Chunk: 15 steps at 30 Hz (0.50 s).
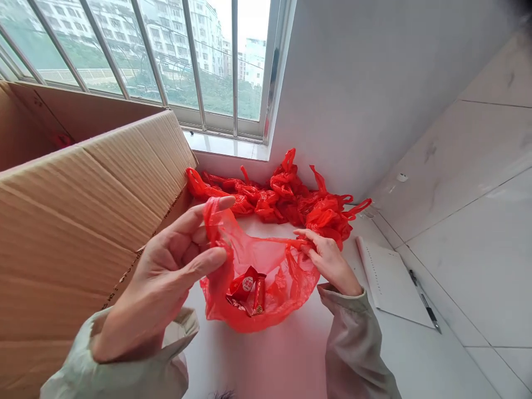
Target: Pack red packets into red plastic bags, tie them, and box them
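A thin red plastic bag [266,324] hangs open between my two hands over the white tabletop. My left hand [174,260] has one handle loop of it around the index finger, with the thumb against the plastic. At the right side of the opening, my right hand [326,255] grips the other edge, its fingers partly hidden by the folds. Inside the bag lie a dark red packet with a round white emblem [247,284] and a slim red wrapped stick [259,293]. Other small red packaging beneath them is hard to make out.
Several knotted red plastic bags [286,197] are heaped along the wall behind. A large open cardboard box [100,199] stands at the left. On the right lie a white notepad [390,280] and a black pen [426,302]. A barred window [199,66] is at the back.
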Tool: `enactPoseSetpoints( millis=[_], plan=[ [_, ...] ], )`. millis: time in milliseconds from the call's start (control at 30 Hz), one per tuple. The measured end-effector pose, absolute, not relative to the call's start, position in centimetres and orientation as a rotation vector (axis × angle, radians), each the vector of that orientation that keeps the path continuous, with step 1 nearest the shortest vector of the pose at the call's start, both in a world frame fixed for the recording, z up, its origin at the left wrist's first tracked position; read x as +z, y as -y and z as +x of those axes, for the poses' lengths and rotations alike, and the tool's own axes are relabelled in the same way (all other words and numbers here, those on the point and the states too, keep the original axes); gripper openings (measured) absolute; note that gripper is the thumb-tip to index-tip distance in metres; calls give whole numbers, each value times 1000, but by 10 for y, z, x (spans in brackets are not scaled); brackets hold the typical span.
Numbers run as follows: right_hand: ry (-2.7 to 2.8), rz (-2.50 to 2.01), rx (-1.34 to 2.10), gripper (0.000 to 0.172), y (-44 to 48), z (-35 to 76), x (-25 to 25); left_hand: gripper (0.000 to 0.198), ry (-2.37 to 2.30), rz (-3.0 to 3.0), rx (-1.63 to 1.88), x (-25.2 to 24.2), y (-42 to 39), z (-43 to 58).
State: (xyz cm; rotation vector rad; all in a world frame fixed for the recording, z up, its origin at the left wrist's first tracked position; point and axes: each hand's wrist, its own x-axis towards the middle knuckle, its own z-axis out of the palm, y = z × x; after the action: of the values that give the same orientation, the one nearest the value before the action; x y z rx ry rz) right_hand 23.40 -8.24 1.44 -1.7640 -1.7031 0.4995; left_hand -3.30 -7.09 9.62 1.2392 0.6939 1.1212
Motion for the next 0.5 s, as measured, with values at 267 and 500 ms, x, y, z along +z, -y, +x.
enactPoseSetpoints(
  millis=[267,500],
  plan=[
    [1901,-1624,470,80,88,233,17,53,-780,1325,1021,97,78,-42],
    [2037,-1469,229,24,120,205,56,54,-733,1592,832,93,69,-42]
  ],
)
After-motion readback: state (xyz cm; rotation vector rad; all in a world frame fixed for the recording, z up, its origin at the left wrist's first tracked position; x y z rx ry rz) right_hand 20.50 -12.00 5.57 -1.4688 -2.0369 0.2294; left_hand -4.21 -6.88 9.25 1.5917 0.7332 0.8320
